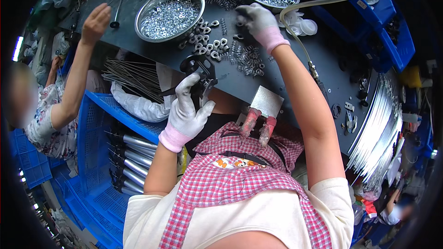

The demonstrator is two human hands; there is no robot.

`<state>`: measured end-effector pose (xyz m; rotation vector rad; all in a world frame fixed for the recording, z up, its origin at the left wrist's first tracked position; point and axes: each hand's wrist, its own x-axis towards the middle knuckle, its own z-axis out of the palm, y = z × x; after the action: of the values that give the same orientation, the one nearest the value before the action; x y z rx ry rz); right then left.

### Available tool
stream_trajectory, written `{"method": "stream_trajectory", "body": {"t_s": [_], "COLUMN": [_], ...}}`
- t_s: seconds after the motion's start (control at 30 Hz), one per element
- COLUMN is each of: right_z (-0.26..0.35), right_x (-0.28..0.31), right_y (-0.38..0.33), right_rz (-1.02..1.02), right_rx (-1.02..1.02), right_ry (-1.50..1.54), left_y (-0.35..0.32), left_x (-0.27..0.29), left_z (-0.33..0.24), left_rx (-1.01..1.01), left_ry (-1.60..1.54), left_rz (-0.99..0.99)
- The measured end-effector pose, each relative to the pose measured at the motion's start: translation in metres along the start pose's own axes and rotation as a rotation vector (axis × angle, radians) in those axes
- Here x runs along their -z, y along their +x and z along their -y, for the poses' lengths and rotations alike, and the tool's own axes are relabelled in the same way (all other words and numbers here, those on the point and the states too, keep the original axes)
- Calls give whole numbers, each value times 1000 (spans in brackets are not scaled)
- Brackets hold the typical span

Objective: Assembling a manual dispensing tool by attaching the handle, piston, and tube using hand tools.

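Hands work at a dark tabletop set with loose hardware. Left hand, in a white glove with a pink cuff, is closed around a black bracket at the tabletop's near edge, about 6 o'clock from the heap of nuts. Whether anything is already fitted to the bracket cannot be told.

Right hand, gloved alike, reaches to about 12 o'clock on the tabletop. Its fingers are curled narrow over small parts lying there; whether a part is pinched between them cannot be told.

Layout around the hands:
- Nuts lie loose between the two hands, at 9 o'clock from the right hand.
- Spring washers lie scattered just at 6 o'clock from the right hand.
- Three steel bowls of small hardware stand at the far edge; the nearest bowl is at 9 o'clock from the right hand.
- A clear hose arcs over the right forearm to a tool on the tabletop.
- Red-handled pliers hang at the near edge, at 3 o'clock from the left hand.
- Steel rods lie stacked at the far 3 o'clock side.

Progress, judged from the layout: the bracket is in hand and a fastener is being picked, so this piece looks early in assembly. Ample loose stock remains.

A co-worker's arm is raised at 9 o'clock, apart from this work.
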<state>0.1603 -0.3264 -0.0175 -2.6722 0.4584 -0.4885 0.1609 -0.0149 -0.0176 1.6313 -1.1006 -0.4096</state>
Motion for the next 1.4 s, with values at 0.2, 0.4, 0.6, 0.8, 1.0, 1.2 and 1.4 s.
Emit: {"method": "stream_trajectory", "body": {"t_s": [0.2,0.4,0.6,0.8,1.0,1.2,1.4], "right_z": [-4,-6,1,54,57,65,75], "right_x": [-2,30,60,96,78,64,92], "right_y": [-9,-33,-98,-166,-213,-232,-202], "right_rz": [116,-50,38,123,-183,-330,-361], "right_rx": [119,-4,-435,-499,-305,-380,133], "right_ry": [-75,-12,812,1117,468,526,-292], "left_y": [-6,5,8,20,28,32,42], "left_x": [2,3,1,-10,-36,-55,-72], "left_z": [8,0,1,-11,-27,-25,-46], "left_rx": [23,-155,-119,-262,-308,-365,-405], "left_ry": [26,237,197,409,362,311,300], "left_rz": [-21,-72,-30,122,280,305,375]}}
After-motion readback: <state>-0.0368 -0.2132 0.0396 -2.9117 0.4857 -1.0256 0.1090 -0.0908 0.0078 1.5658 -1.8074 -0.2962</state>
